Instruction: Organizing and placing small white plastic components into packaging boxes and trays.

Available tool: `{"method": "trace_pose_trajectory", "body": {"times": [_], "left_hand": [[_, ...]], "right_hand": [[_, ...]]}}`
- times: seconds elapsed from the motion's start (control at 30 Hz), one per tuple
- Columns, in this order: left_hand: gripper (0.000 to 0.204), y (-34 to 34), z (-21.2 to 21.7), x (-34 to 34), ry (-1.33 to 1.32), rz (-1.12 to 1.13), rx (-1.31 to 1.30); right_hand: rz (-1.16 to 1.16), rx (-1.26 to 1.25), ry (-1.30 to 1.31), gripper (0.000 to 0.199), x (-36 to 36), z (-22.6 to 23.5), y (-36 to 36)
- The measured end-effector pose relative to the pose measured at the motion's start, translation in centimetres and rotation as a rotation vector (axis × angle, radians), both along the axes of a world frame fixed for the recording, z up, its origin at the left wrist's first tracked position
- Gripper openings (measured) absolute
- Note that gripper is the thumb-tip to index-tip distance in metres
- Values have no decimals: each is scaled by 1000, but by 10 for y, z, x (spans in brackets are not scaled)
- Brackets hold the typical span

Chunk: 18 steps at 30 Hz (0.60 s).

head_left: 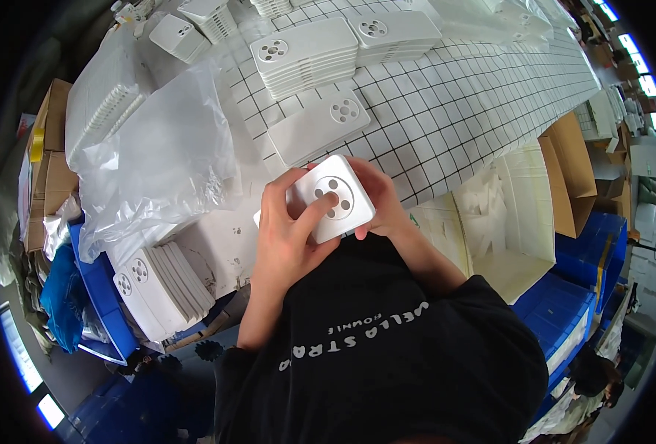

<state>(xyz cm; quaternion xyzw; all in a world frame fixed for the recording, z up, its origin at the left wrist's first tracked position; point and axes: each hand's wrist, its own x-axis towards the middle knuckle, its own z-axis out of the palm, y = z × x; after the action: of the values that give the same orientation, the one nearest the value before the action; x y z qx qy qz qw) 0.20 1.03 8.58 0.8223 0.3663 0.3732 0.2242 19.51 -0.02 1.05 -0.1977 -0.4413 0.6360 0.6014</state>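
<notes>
A white plastic panel with rounded corners is held up in front of my chest. Its face carries a round ring with several grey holes. My left hand grips it along the left side, and one finger presses at the middle of the ring. Wrapped round its far and right edges is my right hand, its fingers partly hidden behind the panel. Just beyond my hands, a similar white panel lies flat on the table, its hole ring at the right end.
Stacks of white panels stand on the grid-lined table. A clear plastic bag covers the left side, with another panel stack below it. To the right are a lined bin, a cardboard box and blue crates.
</notes>
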Motion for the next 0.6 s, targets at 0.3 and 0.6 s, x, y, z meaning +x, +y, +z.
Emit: {"method": "trace_pose_trajectory", "body": {"times": [0.3, 0.6], "left_hand": [[64, 8, -3, -3, 33, -41, -9], [88, 14, -38, 9, 320, -104, -177]], "right_hand": [[-538, -255, -119, 39, 77, -18, -36], [-1604, -605, -1808, 41, 258, -24, -136]]}}
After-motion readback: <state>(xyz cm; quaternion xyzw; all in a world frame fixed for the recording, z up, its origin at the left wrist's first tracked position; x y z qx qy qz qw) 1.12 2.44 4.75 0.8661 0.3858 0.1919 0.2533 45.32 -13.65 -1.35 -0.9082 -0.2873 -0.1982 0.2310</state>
